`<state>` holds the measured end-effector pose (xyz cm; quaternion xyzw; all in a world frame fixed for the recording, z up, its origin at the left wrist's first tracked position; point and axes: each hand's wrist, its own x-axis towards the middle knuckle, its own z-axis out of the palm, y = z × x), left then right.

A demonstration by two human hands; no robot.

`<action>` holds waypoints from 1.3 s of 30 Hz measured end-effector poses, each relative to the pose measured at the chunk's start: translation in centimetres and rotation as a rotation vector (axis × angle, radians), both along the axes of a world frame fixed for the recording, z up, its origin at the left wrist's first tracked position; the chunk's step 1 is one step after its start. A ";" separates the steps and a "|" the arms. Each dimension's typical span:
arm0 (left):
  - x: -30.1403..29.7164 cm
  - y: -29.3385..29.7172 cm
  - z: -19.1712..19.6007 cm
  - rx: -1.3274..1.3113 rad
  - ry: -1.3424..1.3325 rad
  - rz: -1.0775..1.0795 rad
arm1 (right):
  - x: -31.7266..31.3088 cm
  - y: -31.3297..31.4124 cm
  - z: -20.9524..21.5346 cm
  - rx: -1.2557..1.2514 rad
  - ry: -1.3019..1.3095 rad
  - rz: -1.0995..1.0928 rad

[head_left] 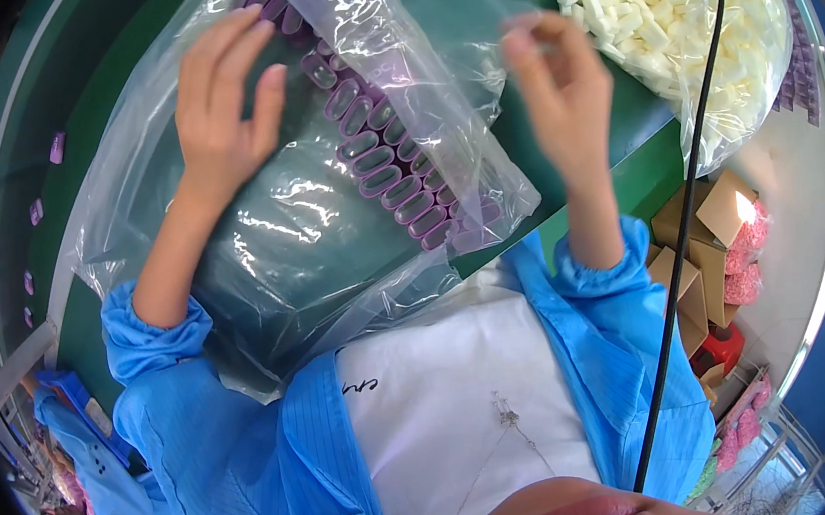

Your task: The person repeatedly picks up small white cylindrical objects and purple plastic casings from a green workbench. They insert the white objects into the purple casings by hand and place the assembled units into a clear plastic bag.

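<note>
On the green table lies a large clear plastic bag (280, 241), spread wide. Rows of purple translucent oval cases (377, 161) run slantwise through its middle, partly under a fold of film. My left hand (221, 107) is over the bag's left part, fingers stretched and thumb apart, with its fingertips close to the farthest purple cases. To the right, my right hand (568, 90) has its fingers curled, thumb and forefinger pinching thin film at the bag's right side. The hand is slightly blurred.
At the far right, a clear bag (717, 95) bulges with cream-white oval pieces (623, 9). A black cable (691, 178) hangs across the right side. Single purple pieces (57, 147) line the left edge. Cardboard boxes (699, 257) stand lower right; a person in blue (103, 471) is lower left.
</note>
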<state>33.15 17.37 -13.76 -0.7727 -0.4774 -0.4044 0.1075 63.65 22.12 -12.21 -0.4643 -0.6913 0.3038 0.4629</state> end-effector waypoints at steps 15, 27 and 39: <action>6.9 -8.4 -1.2 -0.467 -0.358 -0.081 | 2.3 6.8 -2.2 0.308 -0.636 -0.235; 6.0 -8.7 -0.6 -0.337 -0.086 -0.179 | -4.0 -10.8 1.6 -0.037 0.065 0.794; 5.4 -12.0 -1.7 -0.636 -0.594 -0.180 | -4.7 -8.9 0.4 0.354 -0.362 0.727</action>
